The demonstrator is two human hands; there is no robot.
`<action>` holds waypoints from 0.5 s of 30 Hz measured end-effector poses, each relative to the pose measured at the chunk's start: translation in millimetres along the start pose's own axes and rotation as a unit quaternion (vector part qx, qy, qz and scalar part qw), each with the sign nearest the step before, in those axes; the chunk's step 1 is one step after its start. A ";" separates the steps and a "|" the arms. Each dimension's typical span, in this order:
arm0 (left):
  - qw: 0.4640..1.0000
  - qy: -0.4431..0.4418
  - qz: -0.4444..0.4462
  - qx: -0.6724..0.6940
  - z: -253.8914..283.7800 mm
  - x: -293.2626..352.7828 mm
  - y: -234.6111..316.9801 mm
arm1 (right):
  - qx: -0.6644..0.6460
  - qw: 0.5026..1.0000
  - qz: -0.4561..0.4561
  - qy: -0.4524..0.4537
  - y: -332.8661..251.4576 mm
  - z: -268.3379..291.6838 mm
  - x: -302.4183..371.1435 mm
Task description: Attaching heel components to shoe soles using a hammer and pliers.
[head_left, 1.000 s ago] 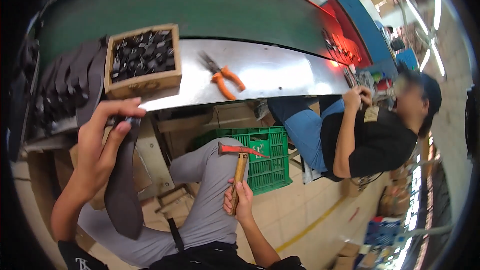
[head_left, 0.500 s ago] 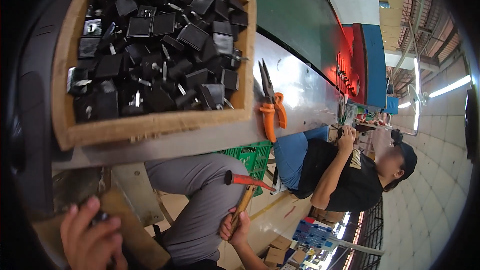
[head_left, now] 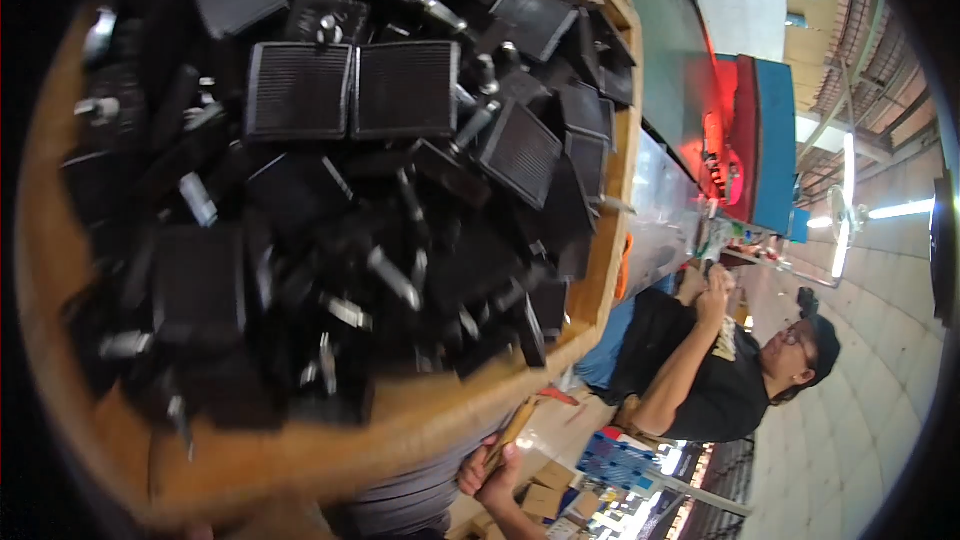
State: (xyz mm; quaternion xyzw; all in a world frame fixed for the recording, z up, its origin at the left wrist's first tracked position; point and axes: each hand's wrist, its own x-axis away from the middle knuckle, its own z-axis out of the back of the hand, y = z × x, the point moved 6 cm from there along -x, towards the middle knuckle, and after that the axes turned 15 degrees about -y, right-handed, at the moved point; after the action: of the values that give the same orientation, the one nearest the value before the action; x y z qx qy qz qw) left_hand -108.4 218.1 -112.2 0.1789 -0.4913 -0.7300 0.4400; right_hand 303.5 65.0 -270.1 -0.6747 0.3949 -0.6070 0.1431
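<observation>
My right hand [head_left: 490,470] is closed around the wooden handle of a hammer [head_left: 515,433], in front of my grey-trousered leg. The hammer's red head [head_left: 558,396] shows only partly below the crate's edge. A wooden crate [head_left: 400,435] fills the left and middle of the view, close up. It is heaped with black square pieces [head_left: 405,90] that have ribbed faces and short metal studs. My left hand cannot be made out; the crate covers the lower left where it was.
Beyond the crate's right wall lies a metal bench top [head_left: 660,205], with an orange plier handle [head_left: 625,265] peeking out. A co-worker in black [head_left: 690,370] sits past it, hands raised. A blue-and-red panel [head_left: 765,140] stands farther back. Cardboard boxes [head_left: 550,485] lie low at right.
The crate appears much larger and closer, covering most of the pliers, the green basket and my left hand. My right hand still grips the hammer, now lower and slightly farther right.
</observation>
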 end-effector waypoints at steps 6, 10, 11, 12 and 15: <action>0.985 0.157 -0.013 -0.063 -11.3 -8.9 2.9 | 0.033 0.998 0.025 0.048 -12.5 -6.6 -8.7; 0.962 0.268 -0.024 -0.054 -23.1 -8.6 19.0 | 0.021 0.997 0.075 -0.001 -18.4 -6.9 -16.1; 0.952 0.272 -0.018 -0.139 -21.2 -10.6 37.3 | 0.003 0.997 0.076 -0.018 -19.2 -3.8 -16.8; 0.947 0.271 -0.025 -0.172 -16.4 -9.1 54.5 | -0.014 0.997 0.076 -0.031 -19.3 -5.1 -13.5; 0.918 0.294 -0.089 -0.250 -5.5 -25.2 83.9 | -0.001 0.992 0.110 -0.056 -19.6 -3.9 -12.8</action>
State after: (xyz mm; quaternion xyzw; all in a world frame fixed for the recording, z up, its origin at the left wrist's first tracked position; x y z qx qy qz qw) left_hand -51.6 224.8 -45.7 0.3126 -0.1234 -0.7799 0.5280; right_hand 307.5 87.9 -265.1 -0.6603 0.4587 -0.5481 0.2305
